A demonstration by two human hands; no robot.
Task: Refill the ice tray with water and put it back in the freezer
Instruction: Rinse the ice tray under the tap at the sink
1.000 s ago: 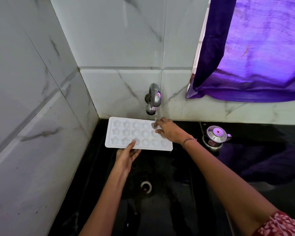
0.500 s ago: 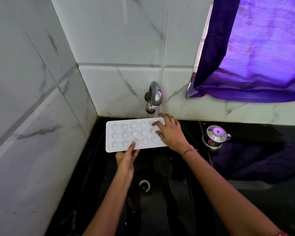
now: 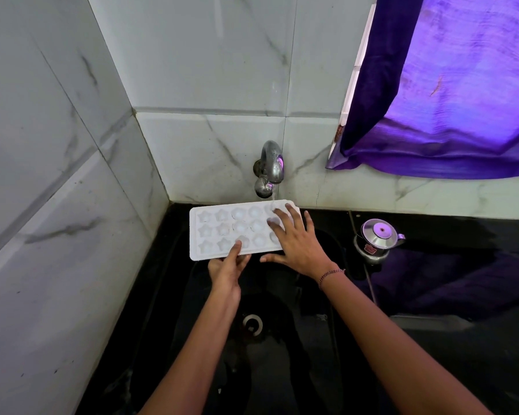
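A white ice tray (image 3: 216, 232) with star and round moulds is held level over the black sink, under the steel tap (image 3: 269, 169). A thin stream of water runs from the tap onto the tray's far right corner. My left hand (image 3: 226, 269) grips the tray's near edge, thumb on top. My right hand (image 3: 295, 244) lies flat over the tray's right end, fingers spread across the moulds, thumb at the near edge.
The black sink basin (image 3: 312, 354) has a drain (image 3: 252, 322) below the hands. A small steel pot (image 3: 376, 239) stands on the black counter to the right. Marble wall tiles close in at left and behind. A purple curtain (image 3: 450, 100) hangs at upper right.
My right hand has slid from the tray's far right corner to lie flat over its right end. The tray shifted slightly left and nearer the tap. My left hand keeps its grip.
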